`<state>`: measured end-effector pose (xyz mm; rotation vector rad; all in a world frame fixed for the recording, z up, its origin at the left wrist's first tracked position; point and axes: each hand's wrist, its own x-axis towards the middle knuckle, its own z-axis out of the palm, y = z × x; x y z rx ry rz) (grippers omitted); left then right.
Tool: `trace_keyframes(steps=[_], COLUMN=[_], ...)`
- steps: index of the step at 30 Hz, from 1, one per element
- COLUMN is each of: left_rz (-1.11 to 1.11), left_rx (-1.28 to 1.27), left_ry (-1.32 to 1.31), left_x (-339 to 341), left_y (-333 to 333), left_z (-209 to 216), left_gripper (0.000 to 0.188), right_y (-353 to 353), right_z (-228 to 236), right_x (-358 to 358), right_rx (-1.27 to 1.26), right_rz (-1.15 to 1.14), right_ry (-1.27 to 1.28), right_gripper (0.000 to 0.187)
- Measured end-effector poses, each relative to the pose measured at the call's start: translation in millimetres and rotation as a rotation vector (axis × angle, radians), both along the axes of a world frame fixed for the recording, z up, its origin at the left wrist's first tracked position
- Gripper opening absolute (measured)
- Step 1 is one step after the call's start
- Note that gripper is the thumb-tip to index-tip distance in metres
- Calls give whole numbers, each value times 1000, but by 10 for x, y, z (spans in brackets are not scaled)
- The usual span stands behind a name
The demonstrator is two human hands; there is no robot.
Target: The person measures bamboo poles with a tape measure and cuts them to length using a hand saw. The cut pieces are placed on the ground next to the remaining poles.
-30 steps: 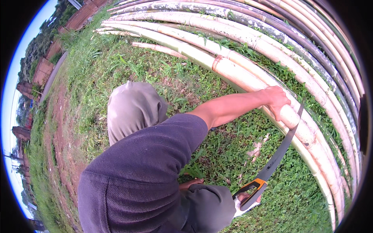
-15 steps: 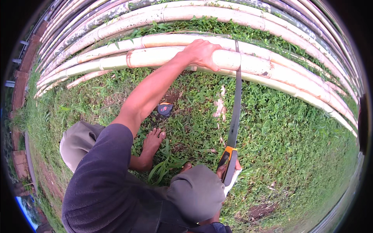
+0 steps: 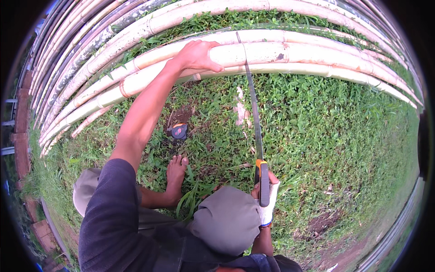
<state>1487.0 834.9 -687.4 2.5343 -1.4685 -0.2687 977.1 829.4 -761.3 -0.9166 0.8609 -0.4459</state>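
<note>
My bare left hand [image 3: 197, 55] is wrapped over a thick pale bamboo pole [image 3: 265, 53], pressing on it just left of the saw. In my right hand [image 3: 270, 194], which wears a white glove, is the black, grey and orange handle of a handsaw [image 3: 254, 113]. Its long narrow blade lies across the pole, with the tip reaching past the far side. How deep the teeth sit in the bamboo I cannot tell. A thinner greenish pole [image 3: 308, 69] runs along the near side, below the blade.
A dark tape measure [image 3: 179, 131] with an orange edge lies on the grass near my bare foot [image 3: 176, 174]. Many more bamboo poles [image 3: 208, 8] lie side by side beyond. Pale scraps [image 3: 241, 111] are scattered under the blade. A brick edge [image 3: 21, 113] runs at far left.
The view has turned, so the poles and saw appear farther left and higher. More of the right glove and wrist shows. Both hands keep their holds, and the blade still crosses the pole.
</note>
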Motion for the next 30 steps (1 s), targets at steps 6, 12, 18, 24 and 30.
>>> trace_keyframes(steps=[6, 12, 18, 24, 30], left_rz=[-19, -8, 6, -10, -1], left_rx=[-16, 41, 28, 59, 48], left_ry=[-54, -6, 11, -74, 69], left_x=[-281, -56, -151, -57, 129], left_y=[-251, -71, 0, -191, -41], left_z=[100, 89, 29, 216, 143], left_gripper=[100, 104, 104, 99, 98], right_y=[-1049, -433, -354, -813, -192], right_z=[39, -35, -82, -91, -326], right_x=[1950, 954, 757, 1788, 747], right_rx=[-578, -482, -652, -624, -438], right_rz=[153, 199, 135, 187, 192], right_ry=[-150, -87, -55, -114, -56], right_gripper=[66, 68, 71, 71, 66])
